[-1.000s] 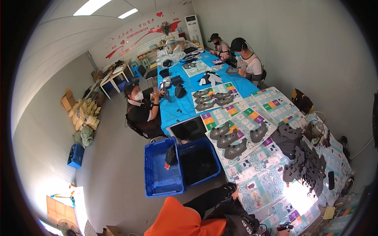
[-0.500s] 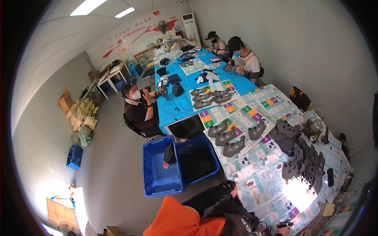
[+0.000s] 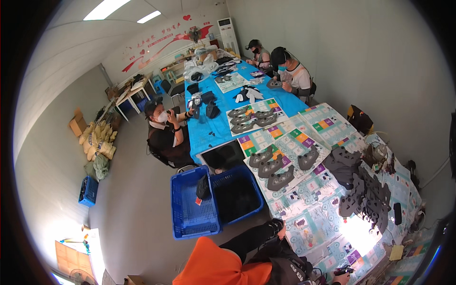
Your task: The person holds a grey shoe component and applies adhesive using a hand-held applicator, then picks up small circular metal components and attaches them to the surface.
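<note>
Left hand (image 3: 282, 232) at the near table edge, small in view; cannot tell whether its fingers are open or curled. Right hand (image 3: 341, 279) low, at the frame's bottom, partly cut off; fingers appear closed round a small black device (image 3: 342, 270), which sits at the hand's upper side, over the table (image 3: 304, 244). Table under printed sheets. Yellow pad (image 3: 396, 252) right of and beyond the right hand. Pile (image 3: 365, 199) of dark grey parts farther beyond it, black bar (image 3: 397, 213) just right of the pile. Straight beyond the left hand: white board (image 3: 289, 181) with four grey parts, three grouped, one apart to the right. Left of the left hand, two blue crates (image 3: 194, 211) side by side; black pouch (image 3: 203, 187) in the nearer-left one. Orange cloth (image 3: 213, 263) left of and below the left hand. Masked co-worker (image 3: 166, 135) far beyond, leftward, seated at the blue cloth (image 3: 209, 130).
</note>
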Demonstrator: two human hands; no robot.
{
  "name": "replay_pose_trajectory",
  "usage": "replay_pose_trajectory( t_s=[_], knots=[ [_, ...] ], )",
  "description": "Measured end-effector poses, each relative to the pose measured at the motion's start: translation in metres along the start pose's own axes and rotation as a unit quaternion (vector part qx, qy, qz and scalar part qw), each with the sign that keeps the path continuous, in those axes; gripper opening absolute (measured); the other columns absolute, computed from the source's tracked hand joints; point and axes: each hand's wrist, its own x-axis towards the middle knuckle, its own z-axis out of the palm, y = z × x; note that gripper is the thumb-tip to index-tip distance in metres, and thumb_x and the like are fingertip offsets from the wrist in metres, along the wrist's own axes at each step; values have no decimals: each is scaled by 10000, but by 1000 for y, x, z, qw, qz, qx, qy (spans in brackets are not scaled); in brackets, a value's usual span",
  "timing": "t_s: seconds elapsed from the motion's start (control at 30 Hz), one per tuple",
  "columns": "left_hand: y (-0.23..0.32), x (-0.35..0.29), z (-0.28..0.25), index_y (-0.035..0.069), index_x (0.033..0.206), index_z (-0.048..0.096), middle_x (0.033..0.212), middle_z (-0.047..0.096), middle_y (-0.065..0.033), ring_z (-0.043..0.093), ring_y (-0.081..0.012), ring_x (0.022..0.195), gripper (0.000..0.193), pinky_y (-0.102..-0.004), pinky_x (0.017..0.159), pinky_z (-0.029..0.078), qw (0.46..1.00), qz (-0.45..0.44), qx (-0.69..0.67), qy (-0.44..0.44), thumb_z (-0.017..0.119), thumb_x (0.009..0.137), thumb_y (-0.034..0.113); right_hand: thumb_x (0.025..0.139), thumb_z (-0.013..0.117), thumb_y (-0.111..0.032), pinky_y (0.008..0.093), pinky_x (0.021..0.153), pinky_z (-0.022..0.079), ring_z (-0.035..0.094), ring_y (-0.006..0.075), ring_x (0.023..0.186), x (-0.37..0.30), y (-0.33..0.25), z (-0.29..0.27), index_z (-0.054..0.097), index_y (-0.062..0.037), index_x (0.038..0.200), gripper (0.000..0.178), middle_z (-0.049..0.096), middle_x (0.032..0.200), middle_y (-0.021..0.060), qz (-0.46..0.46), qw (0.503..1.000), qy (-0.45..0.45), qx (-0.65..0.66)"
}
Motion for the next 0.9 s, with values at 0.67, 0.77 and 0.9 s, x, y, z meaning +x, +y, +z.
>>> replay_pose_trajectory(
  t_s=[0.67, 0.77, 0.9],
  knots=[
    [42, -15, -64, 4, 1237, 713, 1226, 710, -191, 586, -398, 1239, 587, -523, 1162, 313, 998, 51, 8, -47, 600, 932, 494, 746, 805, -625, 483, 1059, 508, 634, 439, 1224, -23, -1, -20, 660, 18, 1247, 827, 671, 1259, 295, 49, 999, -1, 9],
    [41, -18, -62, 3, 1238, 712, 1230, 707, -193, 583, -399, 1243, 590, -523, 1163, 311, 997, 54, 10, -55, 601, 931, 495, 747, 804, -625, 484, 1061, 507, 628, 441, 1233, -22, 1, -22, 651, 17, 1262, 837, 665, 1272, 296, 47, 999, -4, 9],
    [43, -18, -66, 2, 1240, 711, 1235, 702, -195, 578, -400, 1247, 594, -523, 1165, 310, 996, 58, 16, -63, 603, 929, 497, 750, 801, -625, 488, 1067, 503, 611, 443, 1259, -28, -7, -28, 621, 16, 1302, 865, 644, 1310, 294, 63, 998, -14, 20]
  ],
)
